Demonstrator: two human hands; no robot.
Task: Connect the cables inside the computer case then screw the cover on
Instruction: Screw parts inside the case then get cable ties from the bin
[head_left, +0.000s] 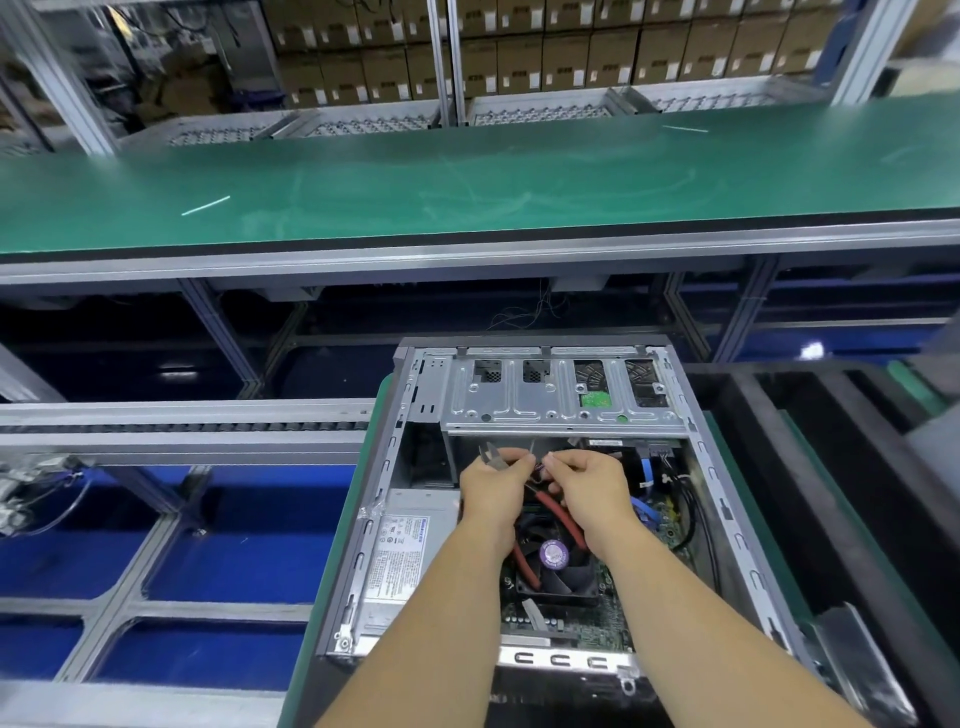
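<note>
A single head-mounted wide-angle view looked forward and down from above the person's forearms. It sat close over the open computer case, whose near edge lay toward the frame bottom. Beyond the fingers, the view faced a green conveyor belt and stacked cartons, with straight lines bowed at the edges.

Two bare forearms reach up from the bottom edge of the view, each ending in a bare hand: the left hand and the right hand. No sleeve, cuff or glove covers either arm as far down as the frame shows them. Neither wrist carries a watch, strap or band, and no ring shows on the fingers that can be seen. The nails look short and plain, though they are small in the view
</note>
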